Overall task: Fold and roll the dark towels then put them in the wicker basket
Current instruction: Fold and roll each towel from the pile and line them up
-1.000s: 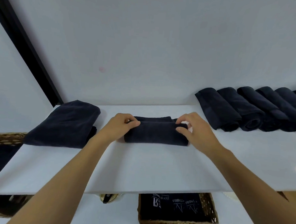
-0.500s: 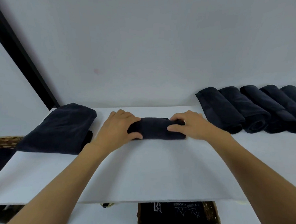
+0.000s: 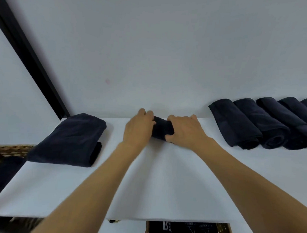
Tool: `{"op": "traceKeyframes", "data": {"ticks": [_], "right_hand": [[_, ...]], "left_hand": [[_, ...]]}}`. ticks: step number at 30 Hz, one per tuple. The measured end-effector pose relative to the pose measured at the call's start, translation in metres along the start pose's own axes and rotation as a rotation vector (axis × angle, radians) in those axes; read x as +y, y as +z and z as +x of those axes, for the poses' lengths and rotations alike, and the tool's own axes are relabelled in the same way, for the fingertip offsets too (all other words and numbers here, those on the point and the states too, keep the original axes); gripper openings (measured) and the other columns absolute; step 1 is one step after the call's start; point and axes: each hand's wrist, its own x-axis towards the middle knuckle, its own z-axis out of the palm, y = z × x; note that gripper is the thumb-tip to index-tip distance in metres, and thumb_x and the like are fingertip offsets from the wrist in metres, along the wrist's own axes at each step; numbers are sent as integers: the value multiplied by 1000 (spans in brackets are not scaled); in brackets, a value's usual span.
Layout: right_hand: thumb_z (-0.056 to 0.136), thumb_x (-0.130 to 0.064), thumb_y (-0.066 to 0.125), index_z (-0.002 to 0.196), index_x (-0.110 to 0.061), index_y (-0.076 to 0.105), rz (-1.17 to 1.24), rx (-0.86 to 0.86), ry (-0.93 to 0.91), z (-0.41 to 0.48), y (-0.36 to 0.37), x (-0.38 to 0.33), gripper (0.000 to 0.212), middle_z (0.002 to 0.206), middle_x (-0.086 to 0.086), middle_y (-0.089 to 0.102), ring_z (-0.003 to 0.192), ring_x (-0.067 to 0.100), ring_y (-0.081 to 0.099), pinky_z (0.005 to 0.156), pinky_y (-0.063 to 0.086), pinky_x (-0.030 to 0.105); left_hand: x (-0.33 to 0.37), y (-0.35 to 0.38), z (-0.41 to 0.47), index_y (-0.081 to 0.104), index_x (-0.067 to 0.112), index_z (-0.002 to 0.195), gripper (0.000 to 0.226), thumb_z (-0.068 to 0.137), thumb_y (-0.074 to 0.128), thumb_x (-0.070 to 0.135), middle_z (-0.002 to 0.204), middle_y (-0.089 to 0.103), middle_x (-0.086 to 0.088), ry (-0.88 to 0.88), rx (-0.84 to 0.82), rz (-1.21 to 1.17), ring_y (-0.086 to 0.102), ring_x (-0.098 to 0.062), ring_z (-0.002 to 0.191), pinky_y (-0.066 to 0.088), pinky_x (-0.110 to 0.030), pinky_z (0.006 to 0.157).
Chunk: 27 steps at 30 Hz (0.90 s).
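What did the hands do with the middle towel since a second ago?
Both hands rolled the middle towel farther toward the wall, using up its flat tail. The left hand and right hand slid closer together, fingers curled over it, hiding most of it. The folded towels at left and the row of rolled towels at right stayed put.
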Motion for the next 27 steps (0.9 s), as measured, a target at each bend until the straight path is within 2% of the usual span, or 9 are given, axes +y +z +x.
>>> {"op": "traceKeyframes", "data": {"ticks": [3, 6, 9, 12, 18, 21, 23, 25, 27], "right_hand": [[85, -47, 57, 114, -15, 46, 182, -130, 227, -3, -10, 18, 45, 90, 1, 61, 84, 25, 58, 81, 39, 37], [87, -52, 53, 110, -15, 47, 86, -135, 345, -13, -15, 42, 44, 88, 1, 58, 82, 24, 55, 78, 39, 38], [89, -52, 52, 116, -16, 53, -111, -48, 396, -21, -20, 61, 45, 96, 2, 55, 85, 23, 56, 76, 36, 36], [95, -43, 50, 137, -18, 38, -168, -2, 379, -27, -21, 78, 50, 117, 11, 53, 94, 28, 60, 68, 37, 34], [100, -32, 44, 126, -17, 49, -145, 19, 446, -25, -23, 101, 30, 114, 11, 51, 83, 26, 59, 60, 43, 32], [99, -34, 45, 114, -16, 56, -150, 57, 448, -22, -20, 103, 26, 111, 8, 51, 75, 22, 53, 56, 38, 31], [99, -37, 45, 112, -15, 57, -125, 80, 442, -21, -17, 104, 29, 109, 7, 52, 79, 22, 55, 57, 40, 31], [98, -40, 46, 110, -15, 57, -98, 94, 448, -18, -17, 106, 30, 108, 6, 55, 87, 23, 57, 60, 41, 32], [97, -43, 46, 110, -15, 59, -163, 92, 454, -15, -18, 107, 33, 107, 5, 57, 96, 24, 55, 67, 40, 33]], "left_hand": [[33, 25, -29, 50, 11, 129, 33, 100, 47, 26, 113, 58, -8, 42, -42, -298, 59, -28, 97, 48, -39, 82], [64, 42, -30, 39, 8, 142, 44, 99, 44, 13, 105, 62, -11, 139, -155, -469, 59, -28, 93, 48, -40, 81], [91, 51, -19, 40, 2, 137, 41, 96, 40, 8, 86, 59, -7, 185, -257, -550, 57, -27, 79, 47, -37, 69], [116, 62, -8, 37, 4, 139, 42, 97, 36, 10, 85, 60, -6, 156, -337, -631, 57, -25, 77, 45, -33, 67], [151, 79, 13, 10, 17, 156, 59, 100, 29, 14, 101, 58, -2, 31, -364, -799, 56, -17, 89, 41, -22, 67], [156, 84, 14, 6, 17, 156, 56, 103, 25, 18, 115, 61, -6, -18, -356, -826, 55, -23, 111, 41, -29, 96], [157, 91, 14, 8, 12, 155, 54, 104, 24, 19, 118, 64, -7, -27, -322, -761, 50, -25, 123, 17, -40, 119], [157, 98, 16, 24, 10, 147, 46, 102, 22, 20, 112, 67, -9, -29, -282, -670, 54, -27, 117, 7, -47, 121], [155, 96, 17, 40, 11, 133, 38, 103, 22, 25, 108, 66, -12, -59, -298, -676, 57, -30, 108, 20, -50, 116]]}}
